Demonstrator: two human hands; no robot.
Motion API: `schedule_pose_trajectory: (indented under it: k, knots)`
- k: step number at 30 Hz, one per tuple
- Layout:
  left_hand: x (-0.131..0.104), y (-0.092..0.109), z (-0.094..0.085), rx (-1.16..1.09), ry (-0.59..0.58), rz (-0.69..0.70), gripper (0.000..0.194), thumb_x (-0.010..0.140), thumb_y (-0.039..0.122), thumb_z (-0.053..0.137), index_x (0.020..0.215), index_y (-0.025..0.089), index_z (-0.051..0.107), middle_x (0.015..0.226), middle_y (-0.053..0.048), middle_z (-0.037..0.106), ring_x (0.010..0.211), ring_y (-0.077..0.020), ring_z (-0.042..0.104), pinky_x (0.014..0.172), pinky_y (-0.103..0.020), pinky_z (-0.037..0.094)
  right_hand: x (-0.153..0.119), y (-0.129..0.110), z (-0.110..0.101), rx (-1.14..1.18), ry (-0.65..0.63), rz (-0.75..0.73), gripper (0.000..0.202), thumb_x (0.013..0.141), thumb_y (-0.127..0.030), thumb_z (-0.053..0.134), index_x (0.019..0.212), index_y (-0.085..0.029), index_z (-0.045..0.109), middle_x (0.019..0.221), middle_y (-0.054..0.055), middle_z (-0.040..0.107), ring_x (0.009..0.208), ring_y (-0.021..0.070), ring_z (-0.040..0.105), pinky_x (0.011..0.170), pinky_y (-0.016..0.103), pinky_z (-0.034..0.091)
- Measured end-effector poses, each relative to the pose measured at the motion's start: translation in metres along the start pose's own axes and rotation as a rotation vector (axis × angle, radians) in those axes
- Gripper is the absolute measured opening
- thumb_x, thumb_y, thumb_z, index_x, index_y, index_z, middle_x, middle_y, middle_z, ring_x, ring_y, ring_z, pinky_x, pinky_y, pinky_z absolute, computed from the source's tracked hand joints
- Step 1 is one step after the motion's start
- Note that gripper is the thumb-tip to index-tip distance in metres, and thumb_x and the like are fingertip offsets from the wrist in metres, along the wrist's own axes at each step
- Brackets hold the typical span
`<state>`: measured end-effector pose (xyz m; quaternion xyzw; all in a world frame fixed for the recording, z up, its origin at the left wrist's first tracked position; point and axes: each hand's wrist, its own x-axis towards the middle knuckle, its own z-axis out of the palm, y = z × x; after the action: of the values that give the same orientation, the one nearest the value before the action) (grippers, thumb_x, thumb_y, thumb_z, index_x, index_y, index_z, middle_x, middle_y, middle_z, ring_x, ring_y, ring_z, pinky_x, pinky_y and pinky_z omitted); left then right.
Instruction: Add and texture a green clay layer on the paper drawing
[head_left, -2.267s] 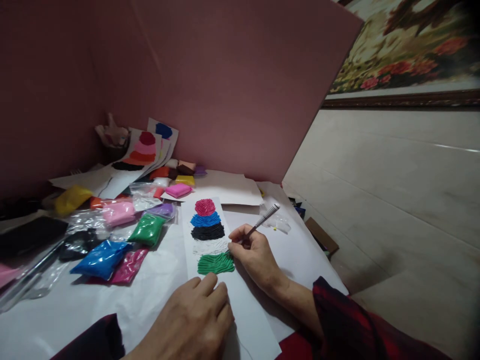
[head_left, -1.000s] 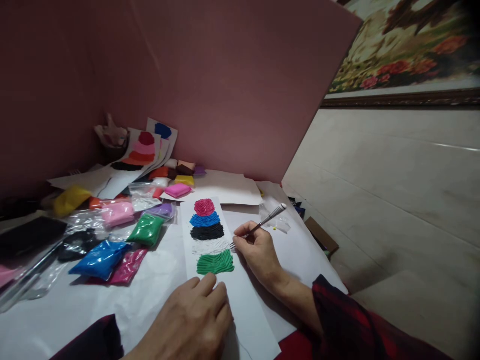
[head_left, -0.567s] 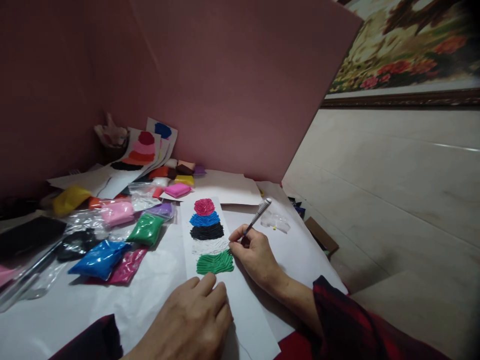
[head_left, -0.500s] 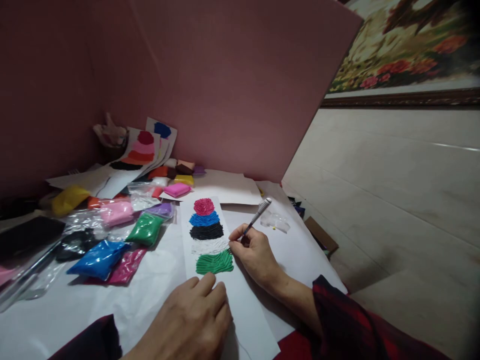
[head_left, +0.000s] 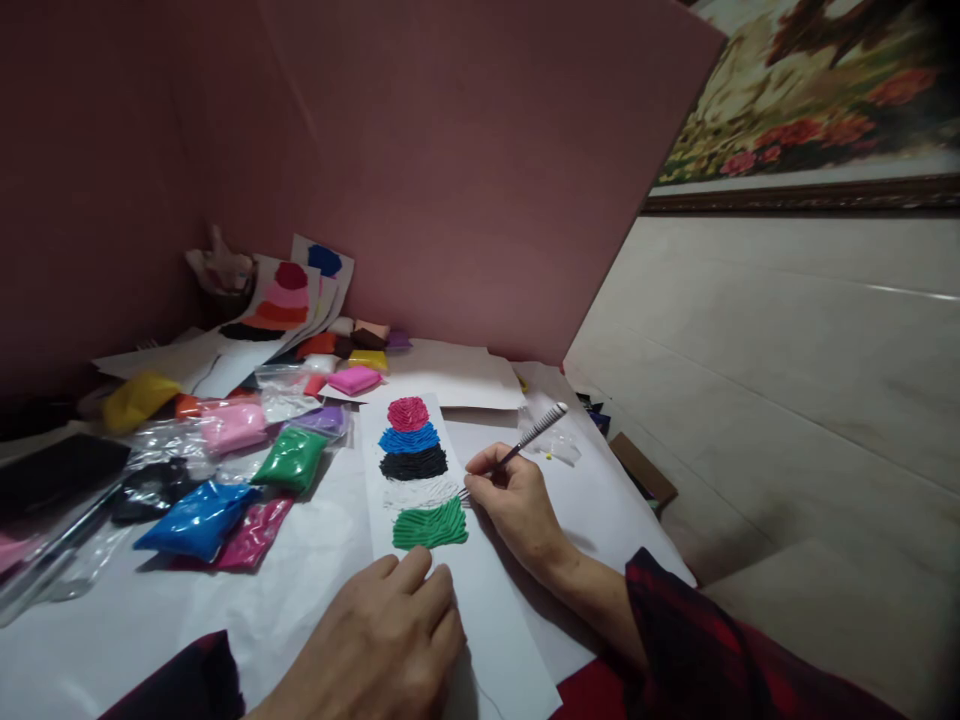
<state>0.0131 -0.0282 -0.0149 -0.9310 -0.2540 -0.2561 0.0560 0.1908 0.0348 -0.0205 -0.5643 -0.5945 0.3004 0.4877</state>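
A white paper strip lies before me with textured clay-like patches in a column: crimson, blue, black, white and green. My right hand pinches a slim tool with a ribbed, pale-ended handle. Its thin tip touches or hovers at the right edge of the white patch; I cannot tell which. Just below the green patch, my left hand rests on the paper, fingers loosely bent and fingertips partly hidden, with nothing visible in it.
Clay packets in green, blue and magenta lie to the left, among several others. Finished-looking colour sheets lean at the back left. A clear plastic piece sits right of the strip. The pink wall rises behind.
My right hand has shifted slightly right, and the tool now leans lower, its handle end further right. The left hand has stayed in place.
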Motion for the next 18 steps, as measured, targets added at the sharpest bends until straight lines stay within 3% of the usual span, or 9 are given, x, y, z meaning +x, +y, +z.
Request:
schedule_pose_trajectory:
  k: [18]
  knots:
    - [0.0020,0.0009,-0.0024,0.003,-0.018,-0.001,0.013,0.075,0.007,0.066,0.069,0.017,0.060,0.076,-0.001,0.067,0.065,-0.0178,0.053,0.055,-0.030,0.041,-0.0099,-0.0021,-0.0014,0.009,-0.133,0.007,0.007,0.068,-0.013,0.057,0.074,-0.016,0.059,0.061,-0.002,0.055,0.055,0.0119,0.047,0.053,0.025,0.039]
